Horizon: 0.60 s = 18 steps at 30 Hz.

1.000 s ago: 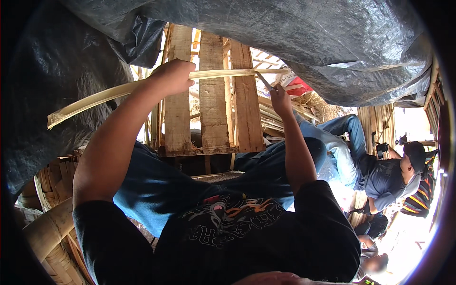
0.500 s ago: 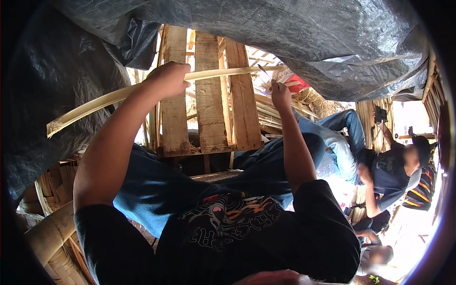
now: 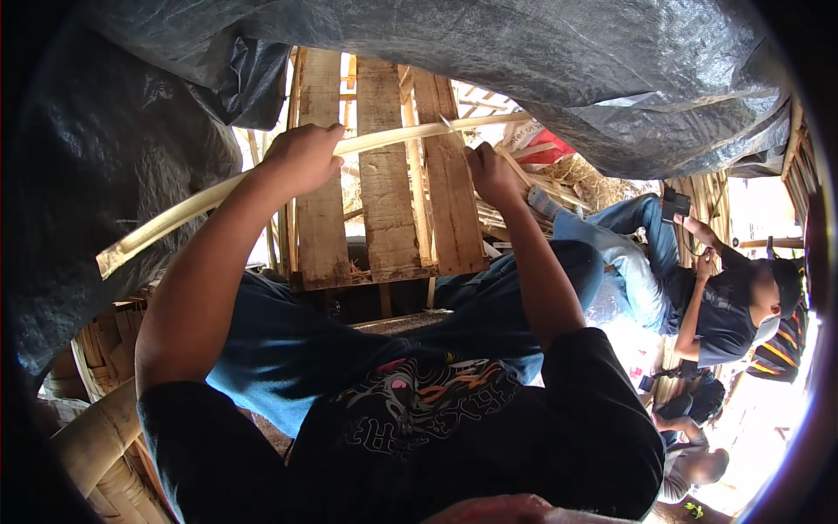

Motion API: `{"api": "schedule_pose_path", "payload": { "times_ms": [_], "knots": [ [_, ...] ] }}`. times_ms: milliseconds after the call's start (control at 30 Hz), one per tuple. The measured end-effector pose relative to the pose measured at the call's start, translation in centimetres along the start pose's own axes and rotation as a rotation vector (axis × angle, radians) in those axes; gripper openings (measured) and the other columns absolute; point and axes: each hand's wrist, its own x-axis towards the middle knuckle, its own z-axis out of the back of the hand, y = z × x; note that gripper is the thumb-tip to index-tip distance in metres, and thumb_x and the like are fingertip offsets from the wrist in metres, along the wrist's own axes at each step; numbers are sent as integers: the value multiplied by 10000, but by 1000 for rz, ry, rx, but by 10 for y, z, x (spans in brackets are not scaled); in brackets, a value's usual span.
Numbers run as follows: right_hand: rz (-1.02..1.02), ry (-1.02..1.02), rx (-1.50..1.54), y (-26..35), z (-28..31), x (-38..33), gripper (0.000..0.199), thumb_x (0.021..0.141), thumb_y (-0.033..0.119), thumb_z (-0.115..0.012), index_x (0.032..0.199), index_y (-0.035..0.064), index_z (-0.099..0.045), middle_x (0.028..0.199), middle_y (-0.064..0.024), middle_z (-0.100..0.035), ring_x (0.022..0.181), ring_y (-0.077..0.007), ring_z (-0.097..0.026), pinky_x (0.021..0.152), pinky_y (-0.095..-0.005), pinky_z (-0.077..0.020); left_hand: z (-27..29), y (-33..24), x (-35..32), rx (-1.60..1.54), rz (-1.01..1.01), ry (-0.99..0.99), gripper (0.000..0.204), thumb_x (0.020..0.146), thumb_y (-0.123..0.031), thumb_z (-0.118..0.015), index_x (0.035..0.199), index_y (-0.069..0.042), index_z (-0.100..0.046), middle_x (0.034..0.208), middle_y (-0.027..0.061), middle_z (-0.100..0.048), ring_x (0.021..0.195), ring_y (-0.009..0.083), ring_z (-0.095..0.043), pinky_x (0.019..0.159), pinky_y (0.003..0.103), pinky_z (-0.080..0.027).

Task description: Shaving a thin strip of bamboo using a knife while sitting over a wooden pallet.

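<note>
A long, pale bamboo strip stretches across in front of me, its cut end hanging low at the left and its other end reaching past the boards at the right. My left hand is closed around it left of its middle. In my closed right hand is a knife, its narrow blade standing against the strip above the rightmost board. The fist hides most of the knife's handle. Below the strip are the upright wooden boards of a slatted rack, between my knees.
Dark plastic sheeting hangs low overhead and down the left side. A thick bamboo pole lies at lower left. On the right sits a person holding a small dark device, with another person below. Loose strips lie beyond the rack.
My right hand and the knife have moved left along the strip. The strip's left end has shifted slightly right and down. The person at right has raised a hand toward the device.
</note>
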Motion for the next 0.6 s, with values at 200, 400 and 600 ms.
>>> {"api": "schedule_pose_path", "payload": {
  "times_ms": [200, 400, 600],
  "knots": [
    [376, -210, -450, -4, -18, 0, 174, 970, 181, -527, 872, 38, -542, 759, -137, -540, 531, -338, -537, 476, -437, -442, -6, -10, -1, 4, -6, 9, 270, 865, -152, -632, 1073, -27, -514, 821, 183, -640, 797, 370, -648, 695, 468, -508],
    [519, -236, -677, 6, -17, 4, 81, 920, 125, -569, 892, 53, -592, 833, -97, -537, 533, -185, -490, 445, -311, -423, -3, -24, -8, 23, 73, 97, 363, 880, -136, -603, 1204, -14, -495, 796, 188, -641, 772, 361, -657, 667, 463, -525],
    [552, -332, -789, -2, -21, 7, 151, 947, 156, -562, 833, 59, -578, 763, -107, -518, 484, -200, -487, 398, -318, -403, 3, -34, -9, 123, 75, 121, 393, 874, -85, -551, 1260, -37, -489, 750, 173, -647, 727, 341, -673, 628, 454, -539]
  ]
}}
